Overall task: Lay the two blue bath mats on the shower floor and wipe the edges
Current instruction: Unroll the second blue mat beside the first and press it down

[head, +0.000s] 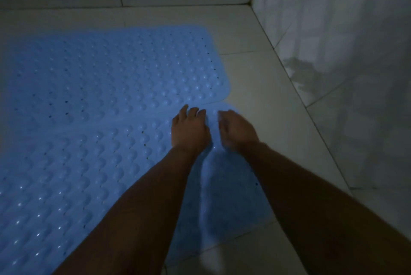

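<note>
Two bumpy blue rubber bath mats, far (115, 70) and near (73, 174), cover the frame's left over pale floor tiles (255, 87), your left hand (190, 129) flat, fingers spread, on the near one, your right hand (236, 129) beside it, fingers loosely curled, holding nothing.

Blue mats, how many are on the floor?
2. The far mat lies flat toward the back wall. The near mat lies right in front of it, edges meeting, under both hands. Both run out of view on the left.
</note>
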`<state>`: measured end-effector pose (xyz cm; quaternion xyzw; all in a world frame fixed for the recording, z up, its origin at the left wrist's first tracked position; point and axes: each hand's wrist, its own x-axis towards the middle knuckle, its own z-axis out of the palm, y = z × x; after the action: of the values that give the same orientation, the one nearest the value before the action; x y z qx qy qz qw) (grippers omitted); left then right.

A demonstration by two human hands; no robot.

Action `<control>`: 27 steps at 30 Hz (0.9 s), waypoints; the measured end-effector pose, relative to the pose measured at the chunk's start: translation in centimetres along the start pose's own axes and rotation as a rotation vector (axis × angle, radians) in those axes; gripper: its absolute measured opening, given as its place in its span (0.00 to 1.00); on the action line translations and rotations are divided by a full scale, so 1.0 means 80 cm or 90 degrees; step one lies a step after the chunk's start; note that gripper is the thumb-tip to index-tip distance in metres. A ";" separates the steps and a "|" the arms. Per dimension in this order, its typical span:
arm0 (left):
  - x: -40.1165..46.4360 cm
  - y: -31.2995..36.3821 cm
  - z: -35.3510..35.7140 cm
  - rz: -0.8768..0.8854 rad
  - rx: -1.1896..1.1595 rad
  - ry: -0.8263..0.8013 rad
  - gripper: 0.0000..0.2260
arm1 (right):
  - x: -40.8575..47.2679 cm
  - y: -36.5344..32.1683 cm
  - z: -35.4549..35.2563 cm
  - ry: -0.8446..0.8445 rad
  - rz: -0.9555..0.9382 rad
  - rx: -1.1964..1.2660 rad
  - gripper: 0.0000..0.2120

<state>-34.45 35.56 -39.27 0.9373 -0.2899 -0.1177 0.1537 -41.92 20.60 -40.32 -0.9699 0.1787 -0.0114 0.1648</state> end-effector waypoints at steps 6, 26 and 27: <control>-0.037 -0.045 0.025 -0.010 0.012 0.086 0.25 | -0.051 -0.005 0.079 -0.041 -0.057 -0.129 0.39; -0.039 -0.021 0.051 0.080 0.030 -0.112 0.30 | 0.059 0.003 -0.049 -0.099 0.063 0.189 0.20; -0.044 -0.019 0.066 0.086 0.052 -0.119 0.34 | 0.062 0.002 -0.048 -0.092 0.053 0.178 0.21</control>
<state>-38.14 37.67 -44.20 0.9061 -0.3698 -0.1819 0.0953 -37.69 17.51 -36.97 -0.9276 0.2032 0.0408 0.3109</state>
